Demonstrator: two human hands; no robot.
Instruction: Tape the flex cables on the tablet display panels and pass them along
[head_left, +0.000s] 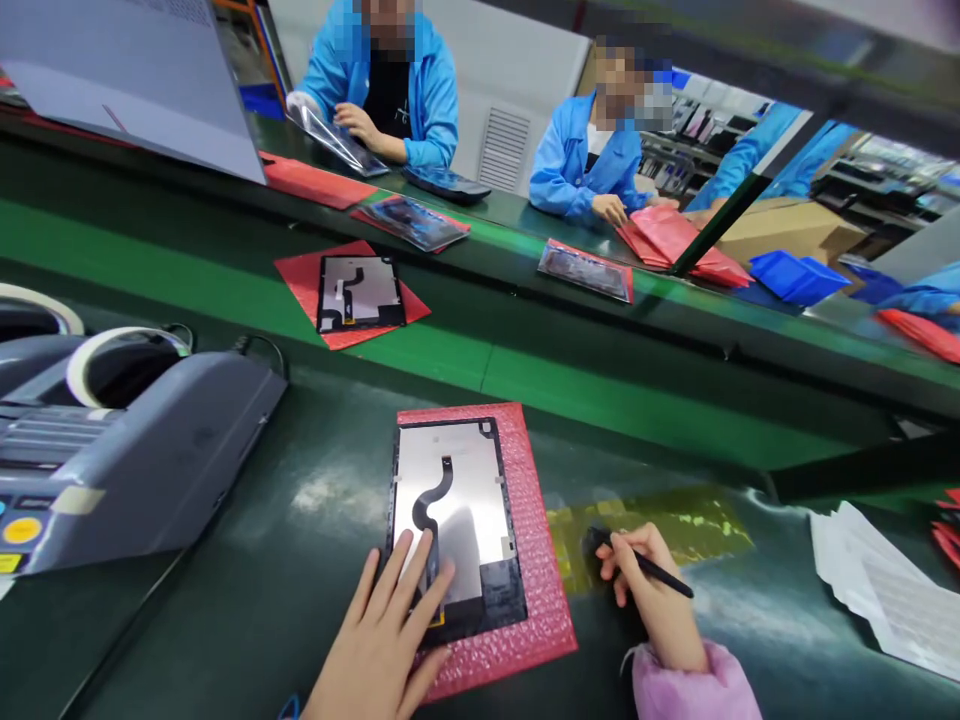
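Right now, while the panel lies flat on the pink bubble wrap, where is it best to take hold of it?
Take the panel by its long edges, probably from the right side, where the bubble wrap lies bare beside it. The panel lies flat and looks thin, and a black ribbon cable runs down its middle, so keep off the face.
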